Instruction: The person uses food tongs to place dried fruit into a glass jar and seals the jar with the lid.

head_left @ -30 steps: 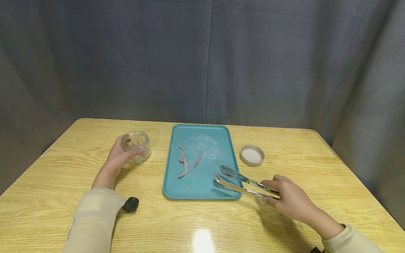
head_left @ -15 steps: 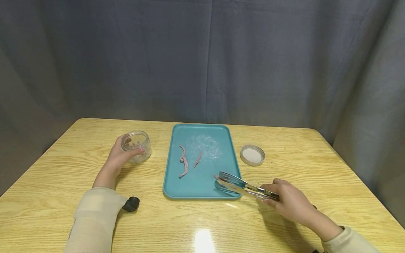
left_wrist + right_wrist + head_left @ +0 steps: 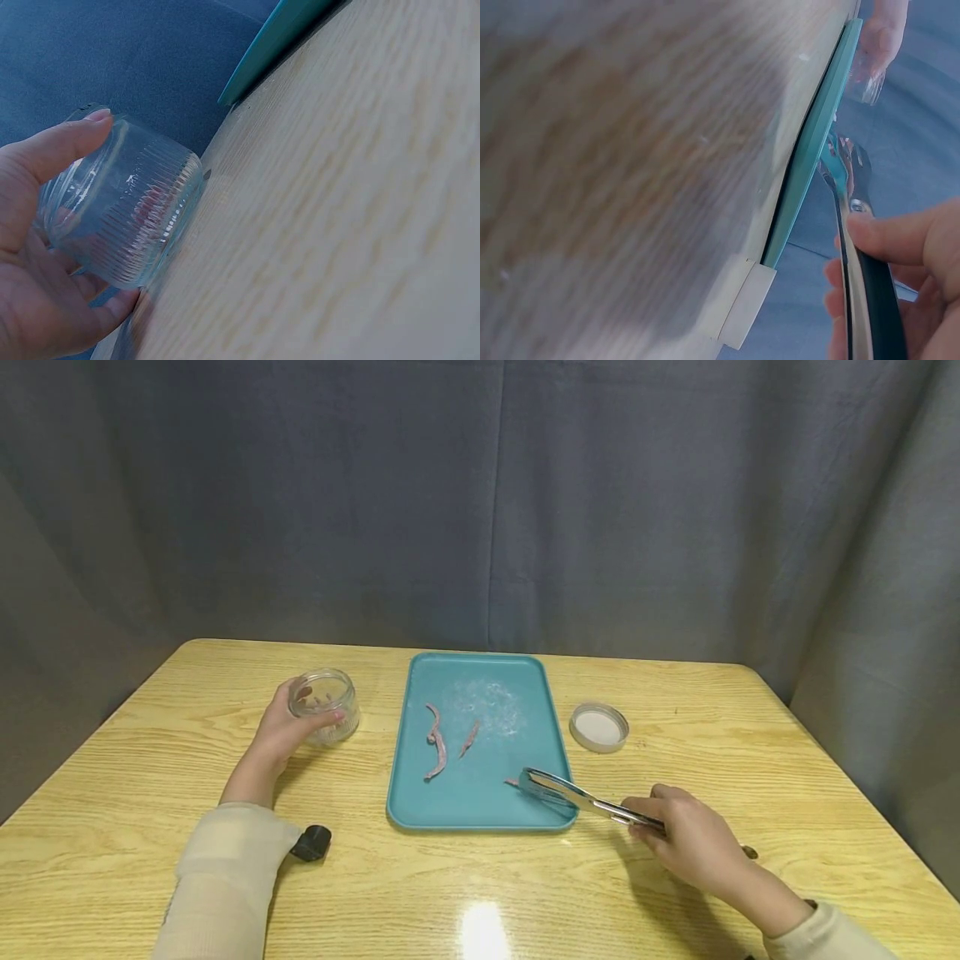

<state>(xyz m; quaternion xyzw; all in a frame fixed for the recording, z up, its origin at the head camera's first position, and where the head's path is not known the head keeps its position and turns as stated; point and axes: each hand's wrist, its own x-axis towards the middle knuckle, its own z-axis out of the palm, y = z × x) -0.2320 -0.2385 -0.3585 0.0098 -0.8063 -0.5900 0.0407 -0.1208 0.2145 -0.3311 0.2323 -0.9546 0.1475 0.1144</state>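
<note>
My left hand (image 3: 279,735) grips a clear ribbed glass jar (image 3: 335,720) at the left of the table, thumb and fingers around its side. The jar stands upright with its mouth uncovered; in the left wrist view something reddish shows through the glass (image 3: 161,202). My right hand (image 3: 692,841) holds metal tongs (image 3: 581,796) over the front right corner of a teal tray (image 3: 457,817). Their tips are squeezed close together at a small pinkish strip (image 3: 511,782), partly hidden by them. A long knotted pinkish strip (image 3: 439,756) and a shorter one (image 3: 469,739) lie on the tray.
White powder (image 3: 487,706) is scattered on the tray's far half. A round lid (image 3: 598,727) lies just right of the tray, its pale inside facing up. A grey curtain (image 3: 480,510) hangs behind the wooden table (image 3: 360,893).
The tongs, spread apart around the small strip one second ago, have lowered slightly and closed together there. My left hand and the jar have stayed in place.
</note>
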